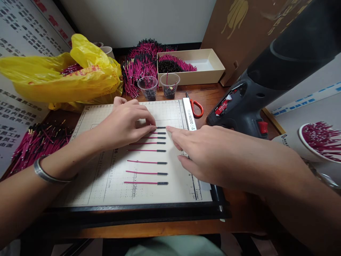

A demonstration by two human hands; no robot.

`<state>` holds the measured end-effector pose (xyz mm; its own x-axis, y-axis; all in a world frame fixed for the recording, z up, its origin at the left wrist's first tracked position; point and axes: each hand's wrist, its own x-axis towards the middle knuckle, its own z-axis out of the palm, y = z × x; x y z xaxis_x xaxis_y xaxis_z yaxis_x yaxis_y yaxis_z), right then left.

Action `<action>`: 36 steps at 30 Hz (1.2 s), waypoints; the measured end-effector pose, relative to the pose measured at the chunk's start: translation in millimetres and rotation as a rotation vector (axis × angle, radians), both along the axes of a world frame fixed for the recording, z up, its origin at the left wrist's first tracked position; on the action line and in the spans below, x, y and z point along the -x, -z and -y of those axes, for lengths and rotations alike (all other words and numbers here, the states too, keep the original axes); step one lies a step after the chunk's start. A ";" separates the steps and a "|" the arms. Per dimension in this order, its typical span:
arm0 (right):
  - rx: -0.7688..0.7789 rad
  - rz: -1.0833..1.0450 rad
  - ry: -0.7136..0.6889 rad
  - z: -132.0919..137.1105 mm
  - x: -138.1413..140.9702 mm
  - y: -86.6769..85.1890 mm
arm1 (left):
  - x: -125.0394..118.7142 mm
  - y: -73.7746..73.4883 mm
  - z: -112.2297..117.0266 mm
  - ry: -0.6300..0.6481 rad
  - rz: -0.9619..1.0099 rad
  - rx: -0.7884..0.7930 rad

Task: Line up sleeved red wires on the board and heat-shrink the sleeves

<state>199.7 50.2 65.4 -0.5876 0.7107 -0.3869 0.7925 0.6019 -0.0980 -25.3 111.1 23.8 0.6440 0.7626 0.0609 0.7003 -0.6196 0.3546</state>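
Note:
My left hand is closed in a pinch at the left end of a black sleeve, the topmost in a column on the cutting board. Its wire is hidden under my fingers. The stretched index fingertip of my right hand touches or nearly touches the sleeve's right end. Below lie several magenta wires in a spaced column, roughly parallel, each with a black sleeve on its right end. The upper wires are partly covered by my left hand.
A large dark heat gun with a red trigger stands at right, near orange-handled scissors. Behind the board are two clear cups, a cream box and heaped wires. A yellow bag sits at left, a wire-filled white cup at right.

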 end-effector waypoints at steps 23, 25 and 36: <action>-0.013 0.021 -0.014 1.5 -3.1 2.1 | -3.4 4.7 0.3 0.020 0.026 -0.025; -0.009 0.006 -0.010 1.3 -3.1 3.1 | -3.0 4.9 0.1 0.023 0.026 -0.025; 0.007 0.005 -0.009 0.1 -2.4 1.4 | -3.7 2.6 1.6 0.017 0.026 -0.018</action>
